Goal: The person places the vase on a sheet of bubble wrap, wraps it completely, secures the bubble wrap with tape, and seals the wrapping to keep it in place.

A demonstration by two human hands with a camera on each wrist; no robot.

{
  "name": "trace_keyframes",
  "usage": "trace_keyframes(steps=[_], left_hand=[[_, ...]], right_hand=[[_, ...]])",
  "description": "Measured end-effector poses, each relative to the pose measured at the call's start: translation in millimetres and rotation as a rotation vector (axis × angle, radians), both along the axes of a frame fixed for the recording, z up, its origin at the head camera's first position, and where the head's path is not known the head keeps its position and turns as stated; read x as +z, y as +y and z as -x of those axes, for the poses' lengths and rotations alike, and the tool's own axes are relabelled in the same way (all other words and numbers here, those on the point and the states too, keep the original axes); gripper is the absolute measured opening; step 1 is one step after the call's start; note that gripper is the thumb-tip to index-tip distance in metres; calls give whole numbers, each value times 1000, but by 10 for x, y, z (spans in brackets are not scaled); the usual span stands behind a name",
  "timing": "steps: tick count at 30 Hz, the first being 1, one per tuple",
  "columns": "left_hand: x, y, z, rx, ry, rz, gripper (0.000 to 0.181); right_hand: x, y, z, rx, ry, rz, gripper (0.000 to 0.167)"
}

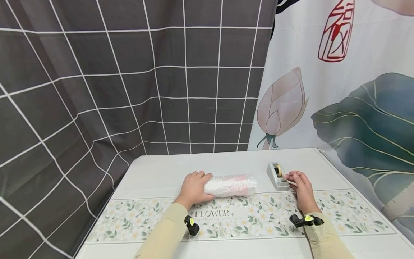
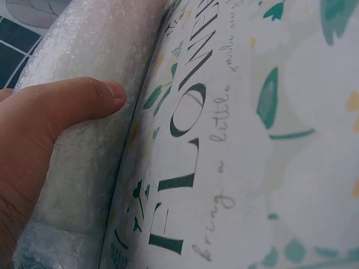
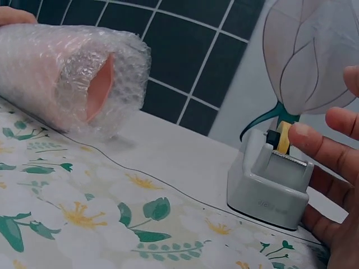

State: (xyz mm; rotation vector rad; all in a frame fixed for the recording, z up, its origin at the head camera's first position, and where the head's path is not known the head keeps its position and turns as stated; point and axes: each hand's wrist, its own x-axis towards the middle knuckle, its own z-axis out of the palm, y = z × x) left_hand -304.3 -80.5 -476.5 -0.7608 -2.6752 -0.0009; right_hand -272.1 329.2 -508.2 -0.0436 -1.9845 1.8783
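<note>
A cylinder-shaped bundle in clear bubble wrap (image 1: 233, 185) lies sideways on the table, pinkish towards its right end. My left hand (image 1: 193, 189) grips its left end, and in the left wrist view the thumb (image 2: 95, 95) lies across the wrap. The bundle's open end (image 3: 101, 89) shows something pink inside; its kind is hidden. To the right stands a grey tape dispenser (image 1: 277, 177) with a yellowish tape roll (image 3: 284, 137). My right hand (image 1: 302, 189) is at the dispenser's right side, fingers loosely extended, one fingertip close to the roll. Whether it touches the tape is unclear.
The white table (image 1: 174, 165) has a printed flower band (image 1: 136, 225) with lettering across it. A dark grid-patterned curtain (image 1: 168, 86) hangs behind and to the left, and a white lotus-print curtain (image 1: 291, 39) hangs at the right.
</note>
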Motion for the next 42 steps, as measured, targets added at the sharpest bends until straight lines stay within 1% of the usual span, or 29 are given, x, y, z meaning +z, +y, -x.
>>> trace_keyframes(steps=[3,8,12,17,25,29,33,38,42], left_hand=[[-6,-2,-4,-4,2,-5,79],[-4,1,-19,-8,0,-13,79],[0,6,-28,-7,-6,-18,79],[3,10,-23,-2,-15,-11,80],[-2,13,-12,-4,-7,-18,79],[-13,8,-13,-9,-1,-37,78],[-16,5,-17,-5,-8,-37,78],[-1,5,-21,-1,-12,-29,78],[9,3,-18,0,-12,-27,77]], right_hand=[[1,-12,3,-9,-19,-19,46],[-20,-17,8,-49,-111,-138,55],[-34,-18,13,-72,-171,-174,59],[-30,-19,24,-84,-204,-210,62],[-31,-22,33,-78,-250,-209,71],[-39,-15,27,-52,-269,-215,72],[-48,-8,9,-33,-272,-188,71],[-49,1,-20,-65,-267,-136,67],[-47,5,-57,-109,-254,-137,63]])
